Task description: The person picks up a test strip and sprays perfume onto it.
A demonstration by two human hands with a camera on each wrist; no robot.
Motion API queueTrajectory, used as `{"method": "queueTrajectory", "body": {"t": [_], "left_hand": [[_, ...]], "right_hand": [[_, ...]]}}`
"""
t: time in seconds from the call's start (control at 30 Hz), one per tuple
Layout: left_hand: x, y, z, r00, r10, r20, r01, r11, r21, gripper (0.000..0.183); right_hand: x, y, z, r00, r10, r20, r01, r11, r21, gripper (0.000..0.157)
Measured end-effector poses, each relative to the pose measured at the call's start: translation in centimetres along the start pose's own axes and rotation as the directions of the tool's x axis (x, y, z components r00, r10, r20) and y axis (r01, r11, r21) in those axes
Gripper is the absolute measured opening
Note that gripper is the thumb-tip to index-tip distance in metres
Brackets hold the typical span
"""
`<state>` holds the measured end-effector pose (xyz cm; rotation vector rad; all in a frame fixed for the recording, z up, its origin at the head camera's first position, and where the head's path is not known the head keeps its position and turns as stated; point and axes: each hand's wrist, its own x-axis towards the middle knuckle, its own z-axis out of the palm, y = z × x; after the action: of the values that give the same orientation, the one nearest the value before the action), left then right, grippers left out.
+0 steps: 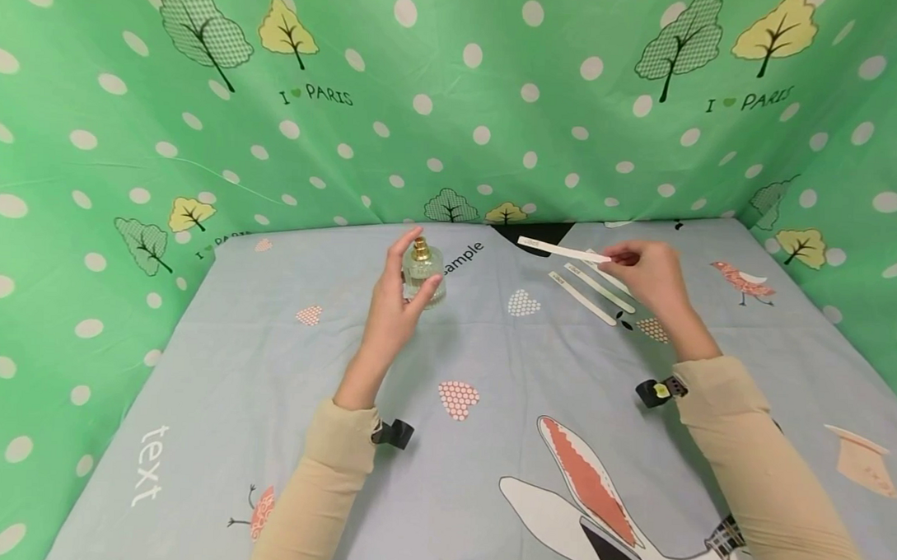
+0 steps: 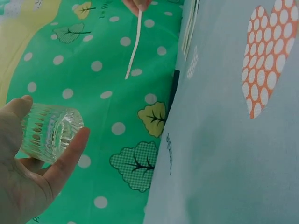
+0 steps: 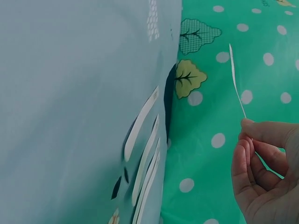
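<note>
Fingers [image 3: 240,168] of the right hand [image 1: 655,277] pinched one end of a thin white strip [image 1: 557,247], near more strips [image 1: 600,289] on the table [image 1: 230,363]. The left hand [image 1: 391,315] curled around a clear glass bottle [image 1: 421,272]; it was hard to see whether it touched the table.

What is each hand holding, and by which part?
Left hand: glass perfume bottle, gripped round its body. Right hand: white paper test strip, pinched near the end opposite its printing.
</note>
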<state>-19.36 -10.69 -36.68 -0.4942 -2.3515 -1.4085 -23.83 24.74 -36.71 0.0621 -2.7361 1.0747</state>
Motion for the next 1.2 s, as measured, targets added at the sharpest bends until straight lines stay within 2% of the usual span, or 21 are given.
{"method": "queueTrajectory", "body": {"t": [0.4, 1.03, 1.2], "left_hand": [[-0.1, 0.0, 0.2, 1.000, 0.028, 0.002, -0.028, 0.999, 0.021, 0.059], [-0.3, -0.1, 0.4, 0.999, 0.003, 0.036, -0.005, 0.999, 0.045, 0.058], [-0.3, -0.1, 0.4, 0.999, -0.003, 0.037, 0.002, 0.999, 0.047, 0.058]], "right_hand": [[0.0, -1.7, 0.5, 1.000, -0.014, -0.008, 0.014, 1.000, 0.013, 0.021], [-0.1, -2.2, 1.2, 0.996, -0.071, -0.053, 0.071, 0.997, -0.003, 0.016], [-0.1, -2.4, 1.5, 0.994, -0.087, -0.066, 0.089, 0.995, 0.032, 0.014]]}}
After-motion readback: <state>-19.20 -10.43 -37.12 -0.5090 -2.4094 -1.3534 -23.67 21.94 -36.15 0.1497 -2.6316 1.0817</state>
